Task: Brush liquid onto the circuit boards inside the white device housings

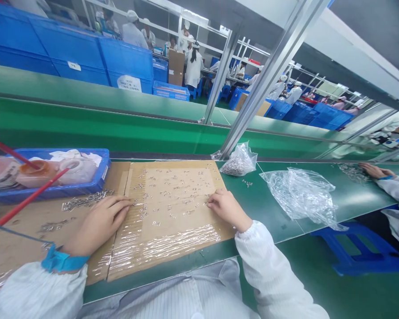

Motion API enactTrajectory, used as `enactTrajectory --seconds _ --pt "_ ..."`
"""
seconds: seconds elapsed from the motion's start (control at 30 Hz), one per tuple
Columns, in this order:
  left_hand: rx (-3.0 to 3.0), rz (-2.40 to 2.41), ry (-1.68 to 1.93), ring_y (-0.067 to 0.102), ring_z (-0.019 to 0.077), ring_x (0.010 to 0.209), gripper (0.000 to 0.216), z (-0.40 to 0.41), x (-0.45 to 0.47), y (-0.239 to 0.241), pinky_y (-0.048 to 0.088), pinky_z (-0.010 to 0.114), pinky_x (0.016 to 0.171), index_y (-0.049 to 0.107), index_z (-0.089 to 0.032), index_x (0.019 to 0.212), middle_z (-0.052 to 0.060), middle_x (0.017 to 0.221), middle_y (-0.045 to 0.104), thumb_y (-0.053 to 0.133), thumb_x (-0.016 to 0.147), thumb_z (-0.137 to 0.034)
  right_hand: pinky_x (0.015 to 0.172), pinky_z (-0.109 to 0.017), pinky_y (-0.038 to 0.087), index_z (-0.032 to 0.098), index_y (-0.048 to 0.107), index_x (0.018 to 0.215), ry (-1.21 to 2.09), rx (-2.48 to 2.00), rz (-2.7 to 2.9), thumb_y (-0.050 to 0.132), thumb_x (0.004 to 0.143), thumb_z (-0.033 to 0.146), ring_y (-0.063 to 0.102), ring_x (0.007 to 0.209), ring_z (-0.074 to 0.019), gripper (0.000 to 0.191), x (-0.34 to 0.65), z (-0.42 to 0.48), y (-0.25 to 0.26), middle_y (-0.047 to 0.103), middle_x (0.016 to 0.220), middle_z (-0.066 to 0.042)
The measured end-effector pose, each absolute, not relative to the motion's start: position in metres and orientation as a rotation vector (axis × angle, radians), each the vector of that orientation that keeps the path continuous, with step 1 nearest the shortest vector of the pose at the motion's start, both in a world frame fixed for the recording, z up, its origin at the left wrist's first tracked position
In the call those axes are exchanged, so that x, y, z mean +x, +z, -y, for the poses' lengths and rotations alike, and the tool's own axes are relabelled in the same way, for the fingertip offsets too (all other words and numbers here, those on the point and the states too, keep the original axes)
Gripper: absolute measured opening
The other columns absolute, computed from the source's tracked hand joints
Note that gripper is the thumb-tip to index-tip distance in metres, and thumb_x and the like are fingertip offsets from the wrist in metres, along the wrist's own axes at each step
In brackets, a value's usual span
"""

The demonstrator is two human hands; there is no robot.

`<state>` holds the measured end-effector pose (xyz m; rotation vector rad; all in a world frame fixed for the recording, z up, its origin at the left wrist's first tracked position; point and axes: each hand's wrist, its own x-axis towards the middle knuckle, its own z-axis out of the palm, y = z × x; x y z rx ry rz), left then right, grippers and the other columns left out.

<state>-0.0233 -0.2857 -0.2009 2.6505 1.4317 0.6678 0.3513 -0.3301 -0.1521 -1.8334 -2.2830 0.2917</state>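
Taking the board's middle as the clock's centre, the board (182, 230) lies flat on the green bench (252, 199), between the 2 hands. Small metal parts (156, 223) are scattered over it, mostly from its middle up toward 12 o'clock; its surface is shiny and streaked toward 6 o'clock.

The left hand (99, 221) is at 9 o'clock, palm down, fingertips at the board's edge, thumb close to the fingers; I cannot tell whether it grips anything. A blue strap (64, 261) circles its wrist, with a cord (20, 235) leading off toward 9 o'clock. The right hand (228, 208) is at 3 o'clock, thumb and fingers drawn together over the board near some parts; whether a part is pinched there, I cannot tell.

Past the left hand, a heap (86, 201) of parts sits on a 2nd board (29, 248). A blue tray (63, 189) is at 10 o'clock, with red rods (26, 201) in front. A bag of parts (234, 167) stands at 2 o'clock, a crumpled bag (302, 195) lies at 3, and farther out a co-worker's hand (375, 170) is beside another pile (352, 173)
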Motion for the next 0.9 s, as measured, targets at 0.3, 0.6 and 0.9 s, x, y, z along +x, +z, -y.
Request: enactTrajectory --seconds 0.3,0.6,0.9 --pt "2.658 -1.447 0.662 0.06 0.0276 0.099 0.04 0.287 -0.022 -0.199 0.046 0.044 0.09 0.069 -0.018 0.094 0.01 0.106 0.067 0.035 0.091 -0.038 0.081 -0.031 0.038 0.016 0.064 0.081 0.249 -1.788 2.334 0.062 0.085 0.012 0.056 0.086 -0.0182 0.005 0.352 0.33 -0.156 0.062 0.086 -0.005" --pt "2.644 -1.443 0.649 0.06 0.0275 0.101 0.042 0.287 -0.024 -0.199 0.044 0.044 0.093 0.069 -0.018 0.095 0.01 0.107 0.067 0.033 0.091 -0.04 0.082 -0.032 0.038 0.015 0.057 0.082 0.274 -1.774 2.255 0.054 0.087 0.008 0.054 0.087 -0.0189 0.009 0.357 0.329 -0.163 0.059 0.09 -0.006" --pt "2.605 -1.457 0.678 0.061 0.0271 0.099 0.038 0.288 -0.021 -0.196 0.046 0.042 0.09 0.068 -0.02 0.093 0.009 0.105 0.068 0.036 0.089 -0.04 0.068 -0.025 0.043 0.017 0.053 0.082 0.499 -1.716 2.098 0.044 0.09 0.011 0.058 0.074 -0.0143 0.014 0.362 0.351 -0.138 0.063 0.081 -0.002"
